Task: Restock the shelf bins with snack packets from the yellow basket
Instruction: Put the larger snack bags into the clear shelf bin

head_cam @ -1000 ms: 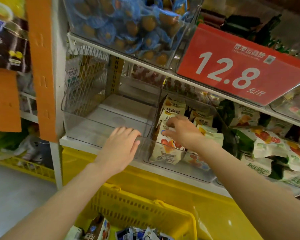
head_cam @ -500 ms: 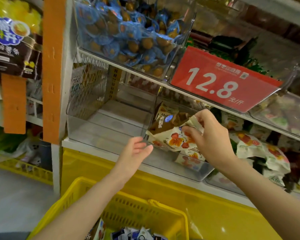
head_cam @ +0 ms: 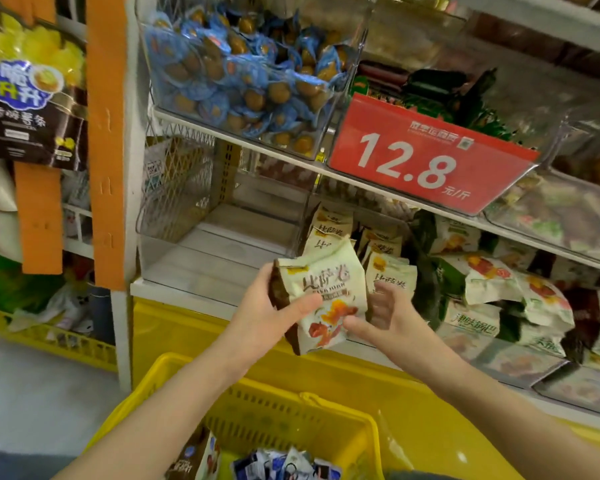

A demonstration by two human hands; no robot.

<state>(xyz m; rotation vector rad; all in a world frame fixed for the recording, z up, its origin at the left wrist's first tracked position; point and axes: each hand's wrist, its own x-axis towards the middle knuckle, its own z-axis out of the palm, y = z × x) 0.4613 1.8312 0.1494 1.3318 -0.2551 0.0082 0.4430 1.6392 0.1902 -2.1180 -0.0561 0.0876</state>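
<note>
Head view, frame centre: left hand (head_cam: pixel 262 311) pinches snack packet (head_cam: pixel 326 289) by one edge, right hand (head_cam: pixel 392 315) fingers spread; packet may slip.

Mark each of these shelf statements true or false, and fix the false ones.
1. The left hand holds a cream packet. True.
2. The red sign reads 18.2. False: it reads 12.8.
3. A yellow basket sits below the hands. True.
4. The blue-wrapped snacks lie below the sign. False: they lie left of it and higher.
5. The right hand grips a second packet. False: its fingers are spread and it holds nothing.
</note>
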